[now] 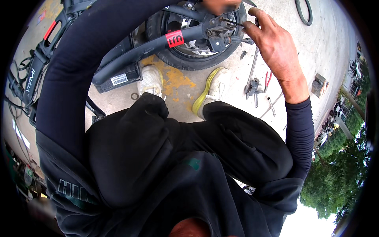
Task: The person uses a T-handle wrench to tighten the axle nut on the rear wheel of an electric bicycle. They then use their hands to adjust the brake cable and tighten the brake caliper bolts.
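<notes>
A black-framed bike or scooter lies ahead of me, its fat-tyred wheel (189, 63) at the top of the view. The dark swingarm tube (154, 46) with a red label runs to the axle bracket (216, 33). In my right hand (276, 49), thumb and fingers pinch a thin dark rod-like tool (233, 22), perhaps a hex key. Its far tip meets the bracket by the axle. My left hand (221, 5) reaches over the top of the bracket, blurred and cut by the upper edge. What its fingers do is hidden.
On the concrete right of my shoes lie a folding hex key set (255, 86), red-handled pliers (268, 80), a small wrench (271, 106) and a long metal bar (252, 71). A small box (319, 85) stands farther right. Another black frame (33, 79) is at left.
</notes>
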Action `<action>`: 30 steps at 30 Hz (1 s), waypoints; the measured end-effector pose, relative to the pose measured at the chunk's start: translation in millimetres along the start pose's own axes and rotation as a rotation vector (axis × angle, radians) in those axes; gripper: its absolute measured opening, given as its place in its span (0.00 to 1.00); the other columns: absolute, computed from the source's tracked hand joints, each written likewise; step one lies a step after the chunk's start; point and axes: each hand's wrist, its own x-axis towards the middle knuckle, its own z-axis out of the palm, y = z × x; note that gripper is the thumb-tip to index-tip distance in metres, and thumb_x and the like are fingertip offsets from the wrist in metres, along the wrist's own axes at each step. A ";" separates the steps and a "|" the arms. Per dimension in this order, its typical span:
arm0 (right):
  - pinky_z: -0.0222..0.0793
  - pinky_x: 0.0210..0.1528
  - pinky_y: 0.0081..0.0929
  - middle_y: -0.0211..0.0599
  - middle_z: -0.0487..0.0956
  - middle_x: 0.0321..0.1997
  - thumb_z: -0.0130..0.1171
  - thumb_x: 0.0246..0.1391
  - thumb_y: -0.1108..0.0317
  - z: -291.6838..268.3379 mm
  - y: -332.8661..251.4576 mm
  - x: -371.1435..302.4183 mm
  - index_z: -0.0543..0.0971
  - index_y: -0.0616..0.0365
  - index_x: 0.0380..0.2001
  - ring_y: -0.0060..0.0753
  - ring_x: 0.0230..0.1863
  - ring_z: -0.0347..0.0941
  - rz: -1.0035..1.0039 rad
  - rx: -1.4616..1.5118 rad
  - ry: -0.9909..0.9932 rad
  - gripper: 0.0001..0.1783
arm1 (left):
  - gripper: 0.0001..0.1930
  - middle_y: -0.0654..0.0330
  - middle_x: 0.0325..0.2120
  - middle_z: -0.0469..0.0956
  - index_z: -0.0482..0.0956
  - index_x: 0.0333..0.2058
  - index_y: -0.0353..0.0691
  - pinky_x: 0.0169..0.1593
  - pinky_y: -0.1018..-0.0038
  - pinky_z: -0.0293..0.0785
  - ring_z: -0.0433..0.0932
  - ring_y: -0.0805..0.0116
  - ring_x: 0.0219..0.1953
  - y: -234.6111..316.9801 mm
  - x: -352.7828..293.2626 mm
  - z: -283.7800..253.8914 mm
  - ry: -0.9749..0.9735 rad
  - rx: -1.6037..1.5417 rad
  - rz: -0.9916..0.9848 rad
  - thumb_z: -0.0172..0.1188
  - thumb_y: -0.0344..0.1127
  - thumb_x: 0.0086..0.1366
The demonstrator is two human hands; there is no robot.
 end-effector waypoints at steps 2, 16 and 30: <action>0.80 0.47 0.28 0.34 0.77 0.55 0.64 0.56 0.70 1.4 1.7 0.8 0.81 0.54 0.43 0.33 0.52 0.79 -0.041 -0.031 0.067 0.11 | 0.12 0.43 0.30 0.83 0.85 0.34 0.36 0.40 0.56 0.79 0.84 0.43 0.37 0.5 3.6 3.3 -0.011 0.039 -0.028 0.66 0.33 0.50; 0.77 0.28 0.30 0.29 0.76 0.25 0.63 0.47 0.68 2.6 -20.4 5.3 0.77 0.52 0.26 0.34 0.31 0.80 0.087 -0.133 0.152 0.04 | 0.10 0.43 0.27 0.83 0.84 0.30 0.35 0.39 0.55 0.80 0.84 0.43 0.35 1.7 2.2 2.7 0.010 0.051 -0.026 0.66 0.33 0.49; 0.77 0.30 0.34 0.37 0.80 0.22 0.62 0.51 0.70 3.6 -1.1 6.1 0.77 0.54 0.25 0.40 0.29 0.82 0.065 -0.043 0.039 0.04 | 0.11 0.43 0.29 0.83 0.85 0.31 0.35 0.41 0.55 0.80 0.84 0.43 0.36 0.9 1.3 1.8 -0.004 0.014 -0.038 0.65 0.33 0.49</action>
